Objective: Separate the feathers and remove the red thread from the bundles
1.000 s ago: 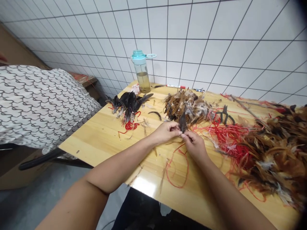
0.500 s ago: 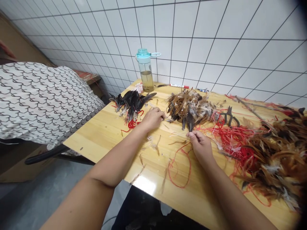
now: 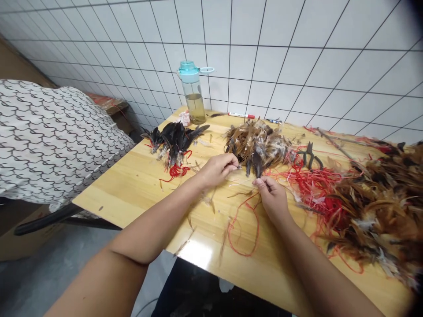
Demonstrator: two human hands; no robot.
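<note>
At a desk [image 3: 122, 187] set against a white tiled wall [image 3: 246, 66], you pinch a dark feather [image 3: 257, 164] by its narrow lower end between the thumb and fingers of your right hand [image 3: 274, 197]. The feather lies straight ahead of those fingers, its long axis running away from you toward the wall, its broad end backed by a heap of brown feathers [image 3: 247, 136]. Your right hand is the nearer, being in contact; your left hand [image 3: 218, 171] sits just to the feather's left and slightly beyond the right fingertips, a small gap between. The left thumb and fingertips are drawn together, but whether they grip the small dark scrap at their tips you cannot tell. Both forearms slant inward from the lower corners, the left back turned up, the right fingers curled behind the thumb. Closer to you than the right fingers rests a red cord loop [image 3: 229, 229]; to their right spreads a red tangle [image 3: 317, 187], with black-handled pliers [image 3: 309, 157] farther off.
</note>
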